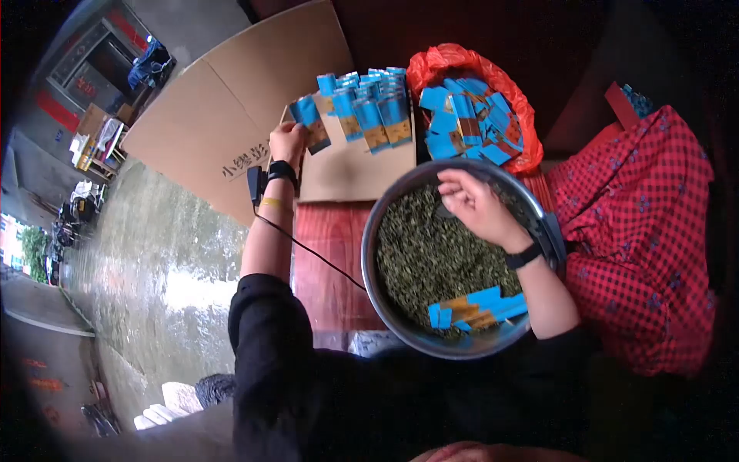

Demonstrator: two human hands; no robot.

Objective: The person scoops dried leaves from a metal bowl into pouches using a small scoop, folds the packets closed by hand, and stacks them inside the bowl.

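Note:
My left hand is closed on the edge of a blue and brown packet, at the left side of a cardboard box. Several similar upright packets stand in rows on that cardboard, right of this hand. Above a metal basin of dark green dried leaves is my right hand, its fingers curled in. A small dark shape shows under those fingers; what they hold is unclear. More blue and brown packets lie on the leaves at the basin's near side.
A red plastic bag full of loose packets sits behind the basin. Red checked cloth hangs at the right. A large cardboard flap stands at the left, beside a wet floor. A black cable runs from my left wrist toward the basin.

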